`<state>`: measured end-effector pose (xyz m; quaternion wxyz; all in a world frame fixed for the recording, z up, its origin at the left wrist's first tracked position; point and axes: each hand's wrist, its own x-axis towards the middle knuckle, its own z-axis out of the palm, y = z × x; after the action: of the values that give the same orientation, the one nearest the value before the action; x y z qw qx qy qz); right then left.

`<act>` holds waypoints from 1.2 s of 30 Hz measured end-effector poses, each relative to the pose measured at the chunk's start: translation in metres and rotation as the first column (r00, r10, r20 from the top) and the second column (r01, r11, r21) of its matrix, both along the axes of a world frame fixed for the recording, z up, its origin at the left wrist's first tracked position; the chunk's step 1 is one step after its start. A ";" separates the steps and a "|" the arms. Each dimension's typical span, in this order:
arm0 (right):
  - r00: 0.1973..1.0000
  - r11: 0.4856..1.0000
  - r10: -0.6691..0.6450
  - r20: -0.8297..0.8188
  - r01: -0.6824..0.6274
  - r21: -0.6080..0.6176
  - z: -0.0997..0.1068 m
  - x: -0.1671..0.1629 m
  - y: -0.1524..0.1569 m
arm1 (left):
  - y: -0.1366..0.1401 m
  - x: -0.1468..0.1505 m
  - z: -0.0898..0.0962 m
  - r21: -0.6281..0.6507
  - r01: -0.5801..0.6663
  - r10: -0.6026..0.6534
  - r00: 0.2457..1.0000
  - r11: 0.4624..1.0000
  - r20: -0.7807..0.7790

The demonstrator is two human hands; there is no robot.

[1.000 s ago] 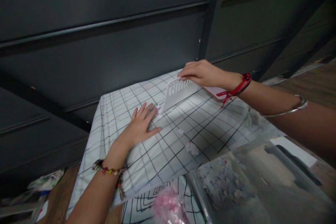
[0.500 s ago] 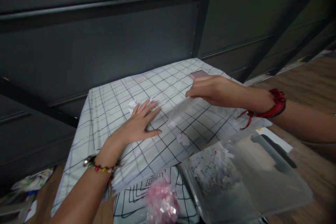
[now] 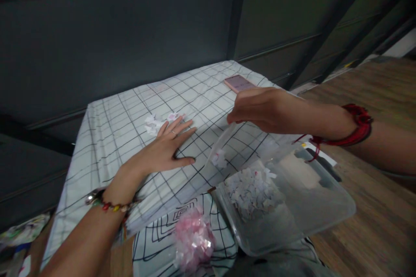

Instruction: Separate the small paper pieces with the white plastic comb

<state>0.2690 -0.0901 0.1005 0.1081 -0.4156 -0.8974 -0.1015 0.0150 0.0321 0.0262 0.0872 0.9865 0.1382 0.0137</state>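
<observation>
My left hand (image 3: 162, 152) lies flat on a white checked cloth (image 3: 126, 114), fingers spread, its fingertips beside torn white paper scraps (image 3: 152, 125). My right hand (image 3: 263, 109) pinches the upper end of a thin, translucent plastic sheet (image 3: 220, 142), which slants down toward the cloth and is seen almost edge-on. Just right of the sheet's lower end lies another paper scrap (image 3: 220, 159) with a pinkish mark. Closer to me, a clear plastic box (image 3: 240, 236) with its lid folded open contains a heap of shredded paper (image 3: 251, 190).
A pink-edged phone (image 3: 239, 83) rests on the cloth behind my right hand. Near me a pink, shiny plastic bundle (image 3: 194, 239) sits on patterned fabric. Dark panels (image 3: 130, 34) stand behind the table, and wooden floor (image 3: 370, 99) shows at right.
The view has shifted, bringing more of the phone into sight. The plastic sheet has turned from showing its broad face to nearly edge-on, closer to the marked scrap. My left hand stays flat.
</observation>
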 end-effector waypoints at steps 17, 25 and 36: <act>0.957 0.959 -0.255 -0.140 0.232 -0.161 0.019 0.033 -0.051 | -0.011 0.013 -0.001 0.007 0.145 -0.144 0.989 0.989 -0.026; 0.945 0.953 -0.300 -0.133 0.291 -0.087 0.027 0.031 -0.047 | -0.006 0.010 0.000 0.014 0.098 -0.097 0.995 0.995 -0.013; 0.993 0.978 -0.097 -0.070 0.108 0.180 0.020 0.007 0.050 | 0.043 -0.046 -0.002 0.081 -0.413 0.409 0.910 0.907 0.063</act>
<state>0.2756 -0.0399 0.1200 0.1680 -0.4525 -0.8579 -0.1764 -0.0306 0.0755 0.0240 0.0396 0.9377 0.3400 0.0600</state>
